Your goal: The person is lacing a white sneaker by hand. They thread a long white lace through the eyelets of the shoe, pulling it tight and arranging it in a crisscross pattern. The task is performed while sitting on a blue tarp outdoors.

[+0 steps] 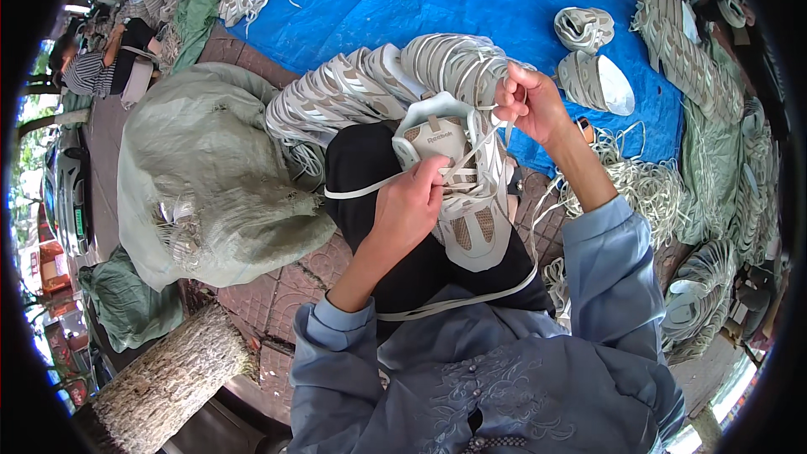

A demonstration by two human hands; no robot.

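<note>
White lace [483, 139] is pinched by the right hand [530, 101] and pulled up; the left hand [412, 202] grips the beige sneaker [462, 193] on the lap. Most eyelets seem laced; long ends are left loose.

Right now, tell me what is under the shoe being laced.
The shoe rests on the person's lap, on black trousers. A white lace loops below it. The left hand covers its left side, and its sole is hidden.
</note>
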